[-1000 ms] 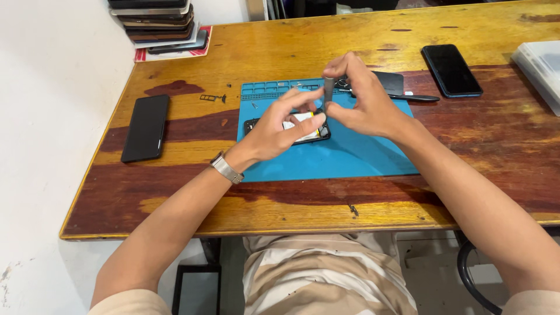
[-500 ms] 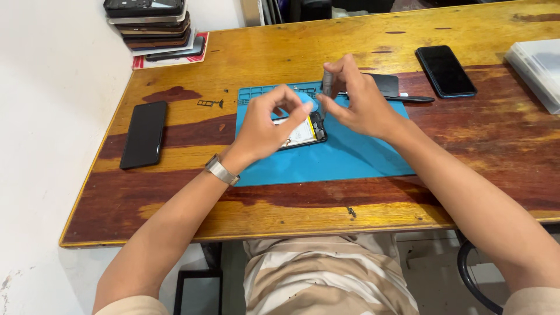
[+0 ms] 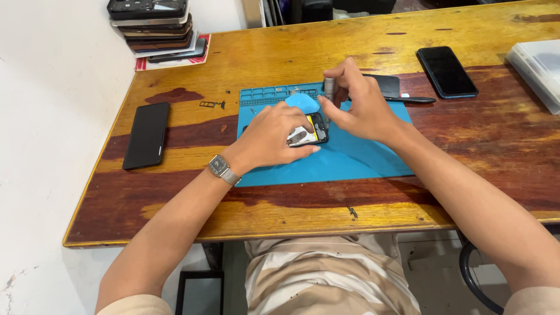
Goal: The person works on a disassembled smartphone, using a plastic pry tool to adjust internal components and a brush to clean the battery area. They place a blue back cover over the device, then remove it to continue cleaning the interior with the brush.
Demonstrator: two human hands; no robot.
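Two hands are busy over the blue work mat (image 3: 350, 160) that lies on the wooden table (image 3: 280, 52). My left hand (image 3: 274, 137) lies on the opened phone (image 3: 309, 131), fingers curled over its near end and pinning it flat to the mat; only the far end shows, with a yellow patch and dark parts inside. My right hand (image 3: 364, 105) has its fingers closed around a slim grey screwdriver (image 3: 328, 96), held upright with its lower end down at the phone's far edge, though the tip itself is too small for me to make out. A blue oval pick (image 3: 302, 103) rests on the mat just beyond my left hand, beside the phone. On my left wrist sits a metal watch (image 3: 220, 168).

Off the mat, one dark phone (image 3: 146, 135) lies face down well to the left and another black phone (image 3: 447, 72) lies to the right. A stack of phones (image 3: 153, 26) stands at the far left corner, and a pale plastic box (image 3: 539, 70) sits at the right edge.
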